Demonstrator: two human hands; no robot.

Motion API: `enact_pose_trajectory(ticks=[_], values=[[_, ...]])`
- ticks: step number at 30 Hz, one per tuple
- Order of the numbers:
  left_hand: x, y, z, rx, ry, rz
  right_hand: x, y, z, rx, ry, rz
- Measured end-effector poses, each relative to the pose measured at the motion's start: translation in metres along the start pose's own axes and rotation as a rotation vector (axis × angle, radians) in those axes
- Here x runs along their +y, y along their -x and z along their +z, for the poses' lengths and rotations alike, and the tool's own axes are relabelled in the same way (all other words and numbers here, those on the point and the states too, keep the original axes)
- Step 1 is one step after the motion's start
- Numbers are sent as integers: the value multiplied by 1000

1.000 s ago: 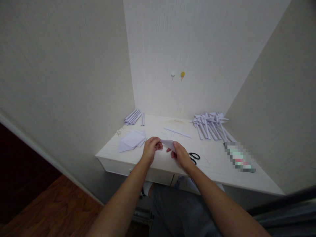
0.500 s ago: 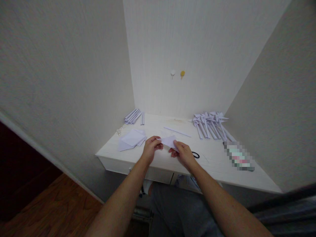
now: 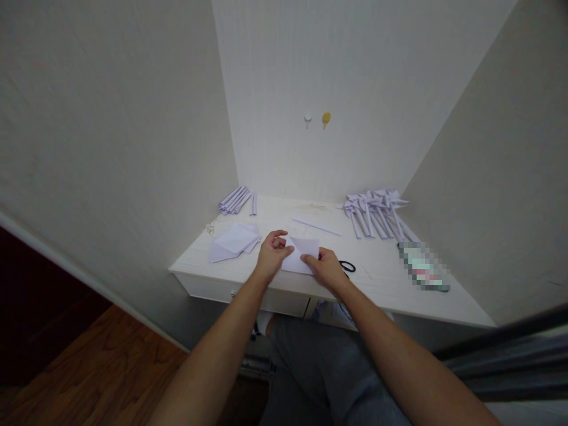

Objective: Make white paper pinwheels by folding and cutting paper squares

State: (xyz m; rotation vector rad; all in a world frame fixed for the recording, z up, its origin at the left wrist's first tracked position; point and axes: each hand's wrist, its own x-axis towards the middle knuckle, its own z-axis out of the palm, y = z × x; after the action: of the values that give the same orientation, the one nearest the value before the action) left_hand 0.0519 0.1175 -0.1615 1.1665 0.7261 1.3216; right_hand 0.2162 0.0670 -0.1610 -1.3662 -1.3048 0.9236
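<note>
Between my hands, just above the white desk's front part, is a white sheet of paper with a crease or fold at its top left. My left hand pinches its left edge, thumb on top. My right hand grips the right side, its thumb lying on the face and the fingers behind. Partly hidden by my right hand is a pair of scissors, one black handle loop showing. A thin rolled paper stick lies behind the sheet.
Left on the desk lie stacked paper sheets, with rolled paper tubes behind them. Several paper pinwheels are piled at the back right. A blurred-out flat item lies at the right. Walls enclose the desk.
The paper has been opened out from a narrow folded shape into a wider, flatter sheet facing me. My right thumb has shifted onto its face. The view has tilted slightly downward.
</note>
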Motion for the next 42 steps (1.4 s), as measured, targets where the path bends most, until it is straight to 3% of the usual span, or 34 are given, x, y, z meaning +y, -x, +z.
enact_pose_trajectory(ticks=[9, 17, 32, 36, 42], values=[[-2, -1, -1, -54, -113, 25, -6, 0, 0, 43, -66, 29], [8, 6, 4, -124, -214, 25, -4, -1, -4, 72, -239, 83], [2, -1, 1, 6, -148, -4, -3, -5, -11, 9, -482, 137], [4, 0, 3, -17, -139, -9, -3, -5, -13, -35, -472, 139], [8, 2, 6, -6, -139, 16, -14, 2, -24, -210, -424, 159]])
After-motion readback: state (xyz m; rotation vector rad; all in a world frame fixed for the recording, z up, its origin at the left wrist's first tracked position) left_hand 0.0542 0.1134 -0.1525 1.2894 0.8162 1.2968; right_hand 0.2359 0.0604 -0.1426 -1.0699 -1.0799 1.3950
